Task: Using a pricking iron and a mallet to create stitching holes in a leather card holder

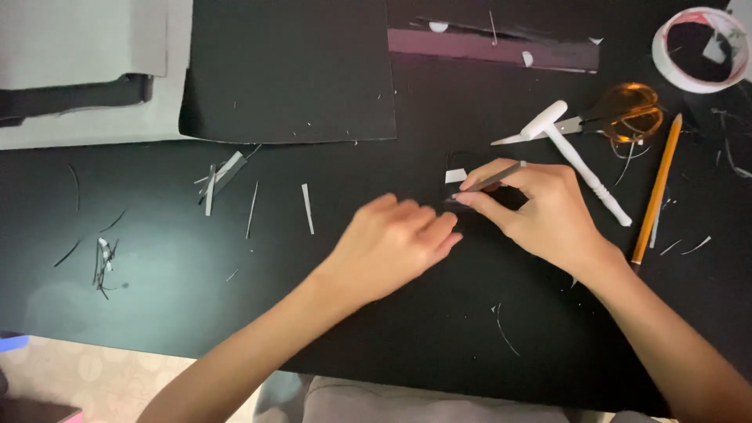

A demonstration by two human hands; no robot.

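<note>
Near the bottom edge of the frame, two bare forearms are reaching up over a big black paper sheet (439,329) that is covering the work surface. At centre frame the left hand (392,247) is lying palm down, fingers together, pressing on a small piece of black card (453,205) and gripping nothing. Just to its right, the right hand (540,211) is pinching a thin grey craft knife (493,180) between thumb and fingers, its tip touching that same card beside a small white scrap (455,175). Left of the hands, narrow pale paper strips (235,196) are lying scattered. Right of the right hand, a white plastic stick tool (580,160) is lying slantwise, with a long orange wooden pencil (656,188) beyond it. Farther up, scissors with amber handles (619,113) are resting, blades pointing left. In the upper right corner a white tape roll (701,48) is sitting; at upper centre, a loose black card sheet (290,70) is lying flat.
</note>
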